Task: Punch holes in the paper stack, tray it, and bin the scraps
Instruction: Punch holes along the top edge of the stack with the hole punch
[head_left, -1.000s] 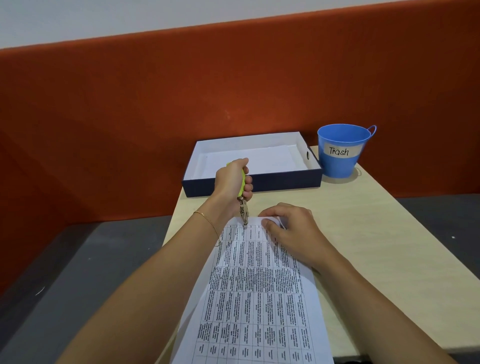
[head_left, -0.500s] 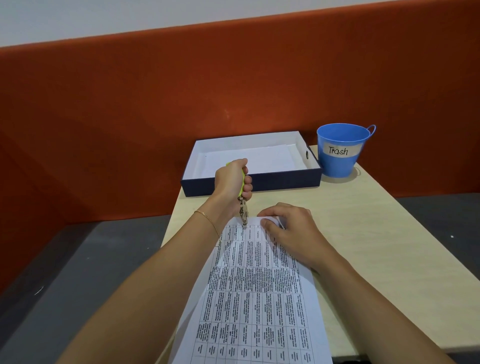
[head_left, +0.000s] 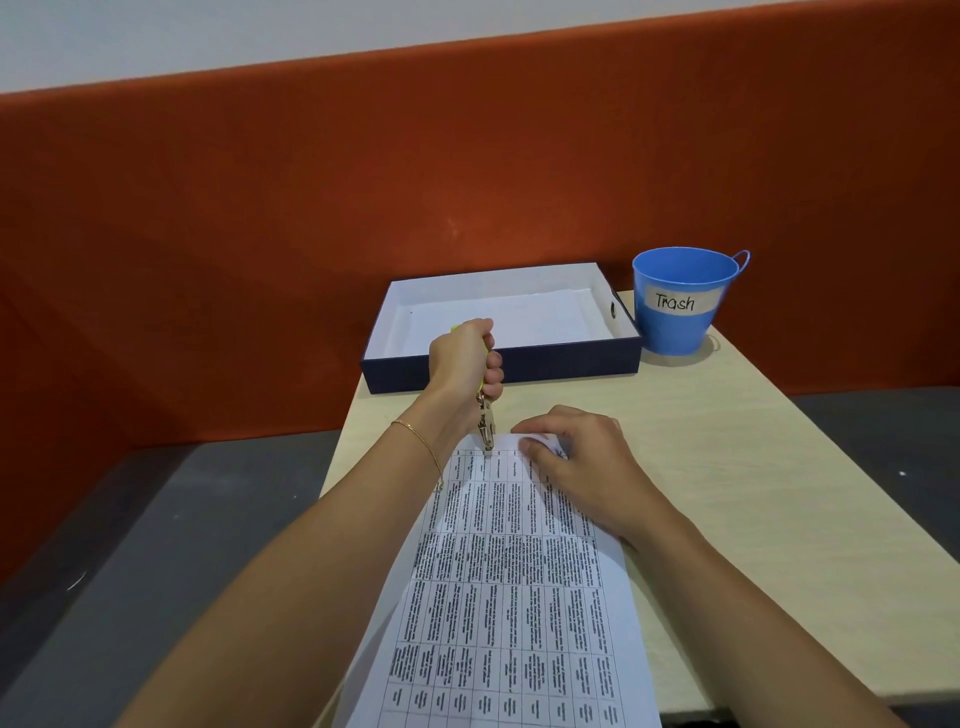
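A stack of printed paper (head_left: 514, 597) with a table of text lies lengthwise on the pale wooden table (head_left: 753, 493). My left hand (head_left: 462, 358) grips the yellow-green handles of a hole punch (head_left: 485, 423), whose metal jaws close over the paper's far edge. My right hand (head_left: 576, 462) rests on the far right part of the stack, with its fingertips at the top corner. Behind stands a dark blue tray (head_left: 571, 358) with a white inside. A blue bucket (head_left: 680, 301) labelled "Trash" stands to the right of the tray. No scraps are visible.
An orange partition (head_left: 311, 234) rises behind the table. A grey floor (head_left: 156, 545) lies to the left, beyond the table's left edge. The paper's near end hangs over the front edge of the table.
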